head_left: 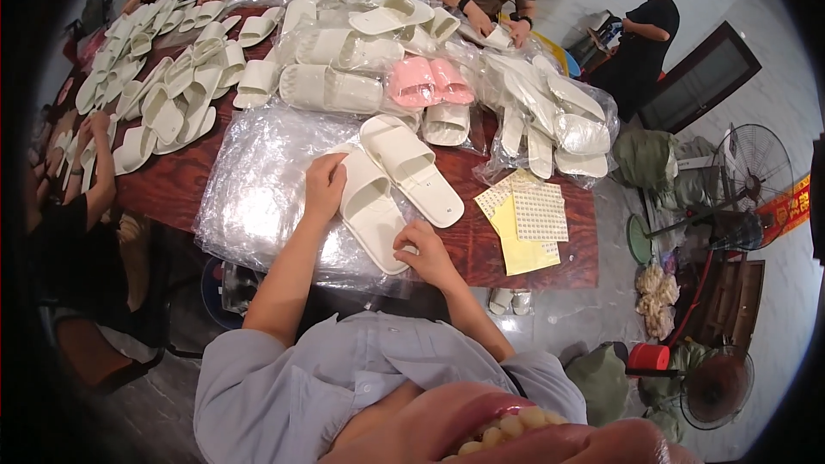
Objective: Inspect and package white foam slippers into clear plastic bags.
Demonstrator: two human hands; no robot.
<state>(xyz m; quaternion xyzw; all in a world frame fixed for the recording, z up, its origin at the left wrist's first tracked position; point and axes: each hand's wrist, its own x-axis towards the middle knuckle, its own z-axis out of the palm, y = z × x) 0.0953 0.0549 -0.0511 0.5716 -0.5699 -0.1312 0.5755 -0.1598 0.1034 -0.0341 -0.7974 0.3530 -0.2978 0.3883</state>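
A pair of cream slippers lies in front of me. My left hand (pixel 325 185) is closed on the side of the left slipper (pixel 369 212), by its strap. At that slipper's heel, my right hand (pixel 424 253) has its fingers curled and pinched together against the sole; what they hold, if anything, is hidden. Beside it rests the right slipper (pixel 423 180), bearing a small mark on its heel. Under the pair is a stack of clear plastic bags (pixel 258 198). Sheets of small labels (pixel 541 213) lie to the right on yellow backing (pixel 526 259).
Bagged cream slippers (pixel 331 88) and a pink pair (pixel 430 82) are piled at the back of the red-brown table (pixel 576 259). Loose slippers (pixel 176 107) cover its left side. Co-workers sit around it; a person (pixel 649 34) stands far right. Fans (pixel 752 180) stand at right.
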